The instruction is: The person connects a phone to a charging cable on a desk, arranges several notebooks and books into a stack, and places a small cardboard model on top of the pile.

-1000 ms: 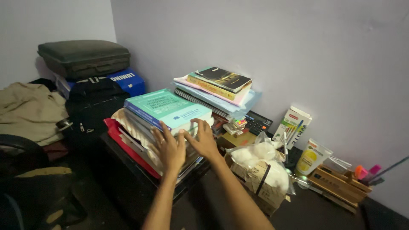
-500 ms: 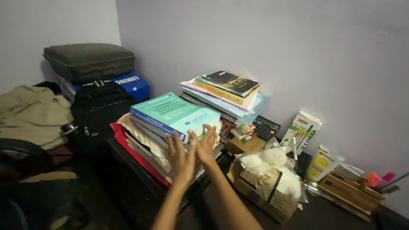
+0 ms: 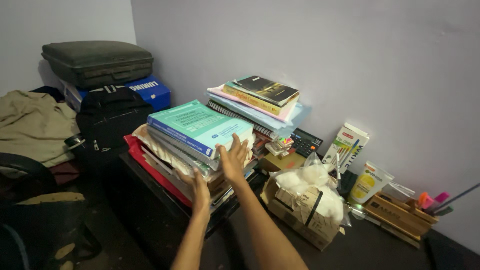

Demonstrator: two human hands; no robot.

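Observation:
A pile of books (image 3: 167, 150) topped by a thick teal book (image 3: 192, 125) sits on a red folder (image 3: 146, 164) at the corner of a dark desk (image 3: 150, 202). My left hand (image 3: 199, 186) has its fingers slid under the upper books at the pile's near side. My right hand (image 3: 233, 157) presses flat against the near right side of the same upper books, fingers pointing up. The top part of the pile looks slightly raised and tilted between my hands.
A second pile of books and notebooks (image 3: 260, 97) leans on the wall behind, with a calculator (image 3: 305, 141) beside it. To the right are a cardboard box with a bag of white balls (image 3: 305, 200), a pen pack (image 3: 345, 145), a yellow tube (image 3: 367, 182) and a wooden holder (image 3: 400, 215). Left: black backpack (image 3: 107, 120), suitcase (image 3: 97, 62).
My left hand has dropped from the pile's side to under its upper books. My right hand has stayed on the near right side, and the upper books have lifted a little.

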